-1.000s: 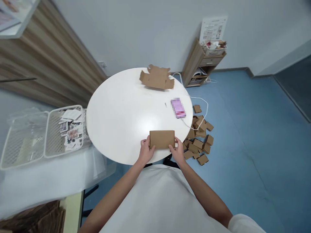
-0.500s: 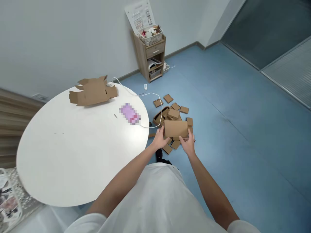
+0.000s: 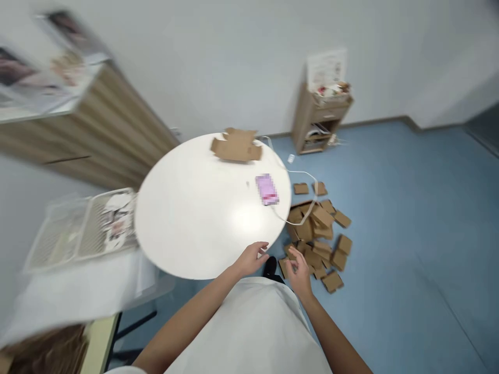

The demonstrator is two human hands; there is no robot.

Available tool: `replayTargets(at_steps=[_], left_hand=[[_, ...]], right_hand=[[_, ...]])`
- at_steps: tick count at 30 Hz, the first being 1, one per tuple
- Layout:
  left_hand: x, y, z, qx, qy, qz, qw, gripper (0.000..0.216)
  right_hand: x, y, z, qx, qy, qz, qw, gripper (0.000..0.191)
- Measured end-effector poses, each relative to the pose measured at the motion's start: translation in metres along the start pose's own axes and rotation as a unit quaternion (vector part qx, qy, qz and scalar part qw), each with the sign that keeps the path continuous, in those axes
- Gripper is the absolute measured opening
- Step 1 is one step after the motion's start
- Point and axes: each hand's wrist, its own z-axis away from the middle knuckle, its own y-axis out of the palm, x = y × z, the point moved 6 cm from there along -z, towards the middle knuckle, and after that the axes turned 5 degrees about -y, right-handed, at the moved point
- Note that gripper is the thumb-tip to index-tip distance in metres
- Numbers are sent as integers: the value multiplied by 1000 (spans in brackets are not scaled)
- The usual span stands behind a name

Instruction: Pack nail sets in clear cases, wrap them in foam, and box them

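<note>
My left hand (image 3: pixel 251 257) hovers over the near edge of the round white table (image 3: pixel 195 213), fingers loosely apart and empty. My right hand (image 3: pixel 298 270) is just off the table's edge above the floor, fingers spread, holding nothing. A pile of folded brown cardboard boxes (image 3: pixel 317 234) lies on the blue floor to the right of both hands. A flat unfolded cardboard blank (image 3: pixel 236 146) rests at the far side of the table. The view is smeared by motion.
A pink blurred object (image 3: pixel 266 189) with a white cable (image 3: pixel 300 174) lies near the table's right edge. White mesh trays (image 3: pixel 78 228) sit on a surface at the left. A small wooden cabinet (image 3: pixel 319 122) stands by the far wall.
The folded box that both hands held is out of them; the hands are now empty and apart. The view has swung back left toward the table.
</note>
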Motion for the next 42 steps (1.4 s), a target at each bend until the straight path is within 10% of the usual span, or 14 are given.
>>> replayTargets(at_steps=[9, 20, 34, 42], left_hand=[[135, -168, 148, -345, -119, 142, 920, 39], [293, -232, 324, -490, -206, 248, 810, 37], [341, -359, 268, -459, -220, 227, 830, 41], [399, -427, 205, -443, -263, 282, 810, 52]], right_hand=[[122, 191, -42, 270, -159, 45, 948, 34], [205, 409, 54, 466, -200, 63, 860, 29], [251, 542, -9, 406, -157, 87, 896, 35], [235, 645, -54, 396, 16, -17, 918, 41]])
